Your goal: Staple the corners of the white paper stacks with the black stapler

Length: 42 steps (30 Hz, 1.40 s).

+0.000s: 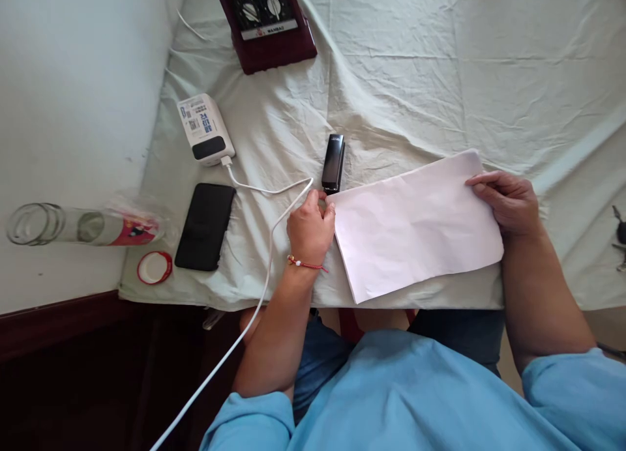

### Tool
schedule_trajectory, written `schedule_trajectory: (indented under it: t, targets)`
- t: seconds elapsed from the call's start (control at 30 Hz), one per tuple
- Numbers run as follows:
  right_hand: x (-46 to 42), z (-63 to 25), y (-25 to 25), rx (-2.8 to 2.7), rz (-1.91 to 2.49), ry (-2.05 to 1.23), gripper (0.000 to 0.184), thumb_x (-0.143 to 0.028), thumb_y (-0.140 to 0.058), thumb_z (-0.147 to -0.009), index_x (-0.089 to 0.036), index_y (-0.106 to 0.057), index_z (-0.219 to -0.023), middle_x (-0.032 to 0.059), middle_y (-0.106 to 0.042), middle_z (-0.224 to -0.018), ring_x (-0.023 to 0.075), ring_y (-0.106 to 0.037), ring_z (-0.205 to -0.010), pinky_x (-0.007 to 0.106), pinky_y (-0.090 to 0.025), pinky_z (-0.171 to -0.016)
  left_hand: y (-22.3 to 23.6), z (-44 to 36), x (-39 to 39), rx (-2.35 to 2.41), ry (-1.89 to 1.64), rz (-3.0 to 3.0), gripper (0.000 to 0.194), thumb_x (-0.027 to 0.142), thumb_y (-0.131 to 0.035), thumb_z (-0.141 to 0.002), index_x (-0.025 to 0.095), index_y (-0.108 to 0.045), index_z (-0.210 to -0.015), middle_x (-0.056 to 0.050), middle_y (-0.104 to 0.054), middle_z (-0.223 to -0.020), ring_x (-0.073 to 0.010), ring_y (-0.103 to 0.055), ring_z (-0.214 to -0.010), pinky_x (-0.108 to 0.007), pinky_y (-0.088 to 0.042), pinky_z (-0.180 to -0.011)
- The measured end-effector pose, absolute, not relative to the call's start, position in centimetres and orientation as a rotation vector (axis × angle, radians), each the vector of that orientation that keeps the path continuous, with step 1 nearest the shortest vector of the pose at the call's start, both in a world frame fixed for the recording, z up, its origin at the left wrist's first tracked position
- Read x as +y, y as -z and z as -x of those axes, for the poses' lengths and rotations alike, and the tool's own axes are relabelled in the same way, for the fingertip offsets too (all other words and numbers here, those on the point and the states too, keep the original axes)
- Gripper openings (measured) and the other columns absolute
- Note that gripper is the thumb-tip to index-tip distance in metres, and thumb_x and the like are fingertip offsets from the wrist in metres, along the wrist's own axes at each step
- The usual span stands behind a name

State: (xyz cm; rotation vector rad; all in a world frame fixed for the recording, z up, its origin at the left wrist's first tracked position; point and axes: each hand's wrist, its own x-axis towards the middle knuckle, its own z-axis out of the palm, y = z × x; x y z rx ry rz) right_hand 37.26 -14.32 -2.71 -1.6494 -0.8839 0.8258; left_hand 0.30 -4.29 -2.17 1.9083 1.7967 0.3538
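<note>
A small stack of white paper sheets [415, 223] lies tilted near the front of the cloth-covered table. With fingers and thumb closed, my left hand [312, 228] grips its upper left corner; a red string bracelet is on that wrist. At the upper right edge, my right hand [509, 200] pinches the sheets between thumb and fingers. Just beyond my left fingertips stands a black stapler [333, 161], its near end close to the paper's corner. Whether the stapler touches the paper is hard to see.
A white power bank [205, 128] feeds a white cable [270, 262] running past my left arm. A black phone [205, 226], a glass bottle [88, 226] and its red-rimmed lid [154, 267] are at left. A dark red box with dials [274, 43] stands behind; keys [621, 232] lie far right.
</note>
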Motion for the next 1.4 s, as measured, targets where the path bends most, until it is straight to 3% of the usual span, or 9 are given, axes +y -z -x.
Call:
schedule_trajectory:
  t: [0.17,0.43,0.63,0.93,1.13,1.23,1.4]
  targets:
    - [-14.5,-37.6,2.8,-0.899,1.653,-0.821,0.023,-0.041,-0.099,-0.069,-0.027,-0.09,-0.084,0.0016,-0.075,-0.081,0.0112,-0.056,-0.07,0.023,-0.039,-0.059,1.4,-0.5,-4.2,1.805,-0.276,-1.888,0.039,0.023,-0.068,-0.101,0.018,-0.073,-0.14,-0.006,-0.084,-0.089,-0.0338,-0.08,-0.097,-0.043,-0.056,-0.091]
    - [-14.8,-37.7,3.1,-0.886,1.618,-0.802,0.022,-0.042,-0.101,-0.066,-0.029,-0.089,-0.079,0.0016,-0.078,-0.084,0.0135,-0.06,-0.074,0.025,-0.043,-0.061,1.5,-0.3,-4.2,1.806,-0.283,-1.894,0.026,0.026,-0.068,-0.1,0.019,-0.077,-0.123,-0.007,-0.084,-0.092,-0.0295,-0.079,-0.095,-0.039,-0.055,-0.088]
    - [-14.7,-37.8,3.4,-0.895,1.65,-0.785,0.021,-0.045,-0.098,-0.068,-0.03,-0.088,-0.081,0.0023,-0.079,-0.088,0.016,-0.061,-0.078,0.029,-0.046,-0.068,2.0,0.0,-4.2,1.779,-0.367,-1.875,0.004,0.023,-0.072,-0.097,0.022,-0.075,-0.098,-0.005,-0.079,-0.084,-0.0258,-0.073,-0.082,-0.036,-0.049,-0.078]
    - [-14.5,-38.2,4.0,-0.912,1.596,-0.75,0.017,-0.038,-0.096,-0.071,-0.03,-0.088,-0.083,0.0015,-0.079,-0.088,0.0167,-0.063,-0.082,0.032,-0.051,-0.081,2.3,0.2,-4.5,1.618,-0.668,-1.772,0.008,0.02,-0.068,-0.094,0.023,-0.068,-0.087,0.002,-0.071,-0.073,-0.0179,-0.064,-0.07,-0.031,-0.048,-0.077]
    - [-14.4,-38.0,3.9,-0.875,1.582,-0.782,0.016,-0.035,-0.096,-0.065,-0.029,-0.088,-0.077,0.0018,-0.079,-0.086,0.0176,-0.063,-0.082,0.031,-0.051,-0.077,2.7,0.2,-4.3,1.542,-0.884,-1.646,0.01,0.02,-0.068,-0.091,0.022,-0.062,-0.083,0.003,-0.066,-0.08,-0.0126,-0.059,-0.067,-0.027,-0.05,-0.073]
    - [-14.3,-37.8,3.8,-0.883,1.62,-0.8,0.016,-0.038,-0.095,-0.067,-0.029,-0.088,-0.08,0.0025,-0.079,-0.088,0.0189,-0.064,-0.084,0.031,-0.051,-0.075,2.9,0.2,-4.0,1.537,-0.851,-1.509,0.011,0.022,-0.065,-0.094,0.024,-0.059,-0.085,0.004,-0.068,-0.073,-0.0129,-0.062,-0.065,-0.026,-0.05,-0.069]
    - [-14.2,-37.1,2.6,-0.943,1.699,-0.813,0.017,-0.038,-0.092,-0.075,-0.028,-0.09,-0.088,0.0015,-0.073,-0.079,0.0122,-0.051,-0.069,0.025,-0.035,-0.059,3.0,-0.1,-3.6,1.617,-0.857,-1.4,0.01,0.022,-0.065,-0.094,0.026,-0.057,-0.089,0.009,-0.057,-0.055,-0.0131,-0.054,-0.051,-0.028,-0.044,-0.062]
